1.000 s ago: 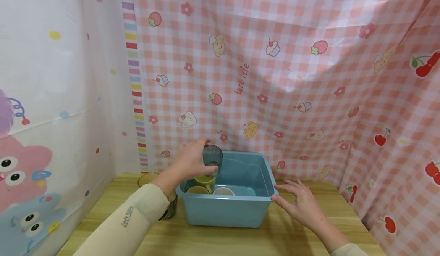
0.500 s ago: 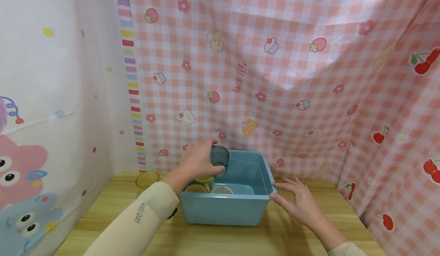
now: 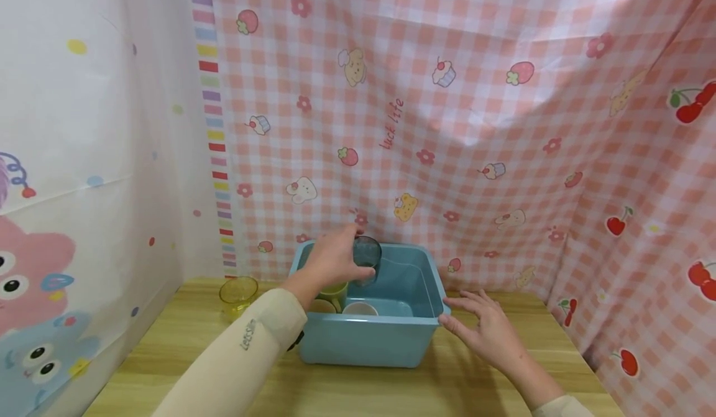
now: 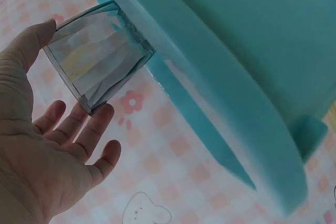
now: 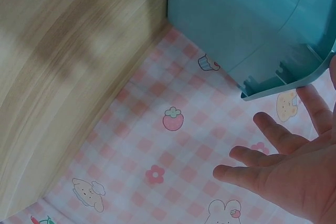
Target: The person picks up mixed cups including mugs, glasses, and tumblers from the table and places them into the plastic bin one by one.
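In the head view my left hand [image 3: 332,256] pinches a dark see-through glass [image 3: 367,253] by its rim, over the back left of a blue plastic bin [image 3: 369,342]. The left wrist view shows the glass [image 4: 100,53] between thumb and fingertips, its base beside the bin's rim. A green mug [image 3: 337,294], a tan-rimmed cup [image 3: 323,306] and a white cup [image 3: 360,309] sit inside the bin at the left; my forearm partly hides them. My right hand [image 3: 486,327] has its fingers spread at the bin's right rim, and a fingertip touches it in the right wrist view.
A yellow see-through glass [image 3: 238,291] stands on the wooden table [image 3: 358,392] to the left of the bin. A pink checked cloth [image 3: 403,125] hangs just behind the bin. My left sleeve [image 3: 252,342] covers part of the table.
My left hand has carried the dark glass rightward and slightly lower over the bin. The yellow glass has come out from behind my arm. My right hand stays at the rim.
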Action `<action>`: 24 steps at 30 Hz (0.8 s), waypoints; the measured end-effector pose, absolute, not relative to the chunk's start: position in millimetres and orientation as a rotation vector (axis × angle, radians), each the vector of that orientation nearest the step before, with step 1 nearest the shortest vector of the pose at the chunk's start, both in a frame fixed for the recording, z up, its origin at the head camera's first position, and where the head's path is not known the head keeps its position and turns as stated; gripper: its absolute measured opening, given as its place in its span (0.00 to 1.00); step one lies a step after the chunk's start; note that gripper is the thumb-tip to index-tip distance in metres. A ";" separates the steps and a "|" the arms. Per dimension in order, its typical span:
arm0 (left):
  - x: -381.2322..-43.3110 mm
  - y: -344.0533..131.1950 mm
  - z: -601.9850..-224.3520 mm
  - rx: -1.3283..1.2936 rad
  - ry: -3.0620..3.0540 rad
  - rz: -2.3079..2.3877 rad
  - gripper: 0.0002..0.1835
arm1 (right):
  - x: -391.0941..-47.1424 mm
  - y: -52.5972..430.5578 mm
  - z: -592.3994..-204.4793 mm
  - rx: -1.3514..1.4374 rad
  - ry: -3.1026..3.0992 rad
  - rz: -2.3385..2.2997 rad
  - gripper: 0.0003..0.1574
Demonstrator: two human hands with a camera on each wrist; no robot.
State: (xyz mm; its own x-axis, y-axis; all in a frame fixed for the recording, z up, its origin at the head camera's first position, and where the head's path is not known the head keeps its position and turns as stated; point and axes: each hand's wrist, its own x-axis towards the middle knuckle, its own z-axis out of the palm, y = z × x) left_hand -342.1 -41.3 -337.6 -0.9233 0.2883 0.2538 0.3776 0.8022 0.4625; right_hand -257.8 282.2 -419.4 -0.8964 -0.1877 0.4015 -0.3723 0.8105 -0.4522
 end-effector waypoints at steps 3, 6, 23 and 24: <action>-344.7 -37.0 -337.2 -0.523 -2.830 -0.785 0.45 | -257.7 283.1 -419.5 0.424 -2.654 0.768 0.26; -347.5 -33.4 -336.6 -0.514 -2.845 -0.802 0.45 | -257.7 283.3 -419.0 0.426 -2.646 0.775 0.26; -368.6 -27.9 -341.3 -0.614 -2.936 -0.721 0.40 | -259.0 284.9 -421.3 0.421 -2.634 0.770 0.26; -369.9 -27.7 -341.8 -0.625 -2.941 -0.712 0.40 | -258.8 285.0 -421.4 0.419 -2.633 0.768 0.26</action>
State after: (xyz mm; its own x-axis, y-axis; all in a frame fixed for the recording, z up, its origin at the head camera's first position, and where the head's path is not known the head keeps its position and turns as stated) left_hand -369.9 -27.7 -341.8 -0.9169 0.3729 0.1422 0.3966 0.8121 0.4281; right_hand -258.8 285.0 -421.4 -0.8892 -0.1777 0.4216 -0.3766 0.8076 -0.4539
